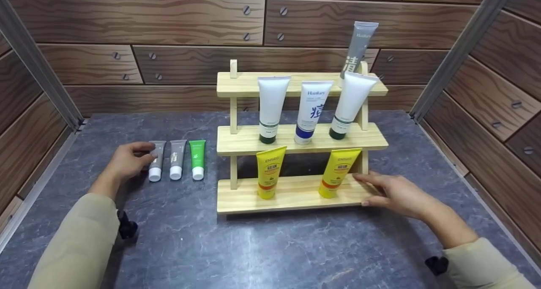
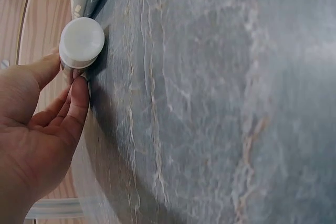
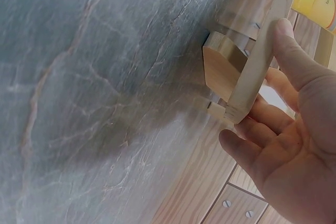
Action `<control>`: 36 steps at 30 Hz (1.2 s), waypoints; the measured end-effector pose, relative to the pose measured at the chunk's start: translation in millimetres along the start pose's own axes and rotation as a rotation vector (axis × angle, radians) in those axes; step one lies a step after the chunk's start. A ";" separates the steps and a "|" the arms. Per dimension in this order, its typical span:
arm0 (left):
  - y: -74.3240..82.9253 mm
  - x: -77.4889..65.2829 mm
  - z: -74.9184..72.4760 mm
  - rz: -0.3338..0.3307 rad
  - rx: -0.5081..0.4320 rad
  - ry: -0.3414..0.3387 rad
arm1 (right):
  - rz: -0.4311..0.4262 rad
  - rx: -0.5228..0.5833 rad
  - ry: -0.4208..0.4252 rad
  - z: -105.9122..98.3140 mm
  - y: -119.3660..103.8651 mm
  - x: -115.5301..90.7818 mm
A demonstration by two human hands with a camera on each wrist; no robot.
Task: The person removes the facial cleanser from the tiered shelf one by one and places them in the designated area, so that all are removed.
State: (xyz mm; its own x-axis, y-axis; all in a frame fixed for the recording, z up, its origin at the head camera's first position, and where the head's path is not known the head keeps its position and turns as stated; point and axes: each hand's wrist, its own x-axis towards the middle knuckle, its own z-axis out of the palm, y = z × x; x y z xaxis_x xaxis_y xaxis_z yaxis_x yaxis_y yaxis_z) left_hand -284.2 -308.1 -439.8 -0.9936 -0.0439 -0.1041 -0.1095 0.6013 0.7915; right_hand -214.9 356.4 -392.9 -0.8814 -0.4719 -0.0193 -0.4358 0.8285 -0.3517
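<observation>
At the left of the table, my left hand (image 1: 131, 159) pinches the leftmost grey tube (image 1: 157, 162) between thumb and fingers. The white cap (image 2: 82, 39) of that tube points toward the left wrist camera. A second grey tube (image 1: 177, 160) and a green tube (image 1: 197, 160) lie beside it in a row, caps to the front. My right hand (image 1: 400, 193) grips the right end of the bottom board of a three-tier wooden rack (image 1: 296, 208). Close up in the right wrist view, the thumb (image 3: 292, 45) lies along the board edge, with fingers around its end.
Two yellow tubes (image 1: 270, 173) stand on the bottom tier. On the middle tier are two white tubes with green caps (image 1: 272, 111) and a white tube with a blue band (image 1: 312, 113). A grey tube (image 1: 358, 48) leans on the top tier. Wood-patterned walls (image 1: 169, 23) surround the table.
</observation>
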 end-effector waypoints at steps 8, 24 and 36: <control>3.8 -2.5 -2.1 -0.015 -0.005 -0.021 | 0.021 -0.001 -0.013 -1.1 0.5 -0.1; 15.4 -13.5 -27.5 0.162 0.061 0.003 | 0.019 -0.017 -0.021 0.5 1.0 0.6; 72.9 -32.2 -52.6 0.184 0.062 -0.042 | 0.021 -0.015 -0.012 -0.2 -0.2 -0.4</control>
State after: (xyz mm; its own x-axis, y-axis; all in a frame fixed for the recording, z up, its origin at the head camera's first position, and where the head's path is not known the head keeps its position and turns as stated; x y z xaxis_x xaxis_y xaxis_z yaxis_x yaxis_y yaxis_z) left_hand -261.7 -304.7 -347.0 -0.9945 0.1037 0.0133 0.0774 0.6443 0.7609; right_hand -214.5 356.4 -392.6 -0.8883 -0.4577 -0.0374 -0.4199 0.8425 -0.3374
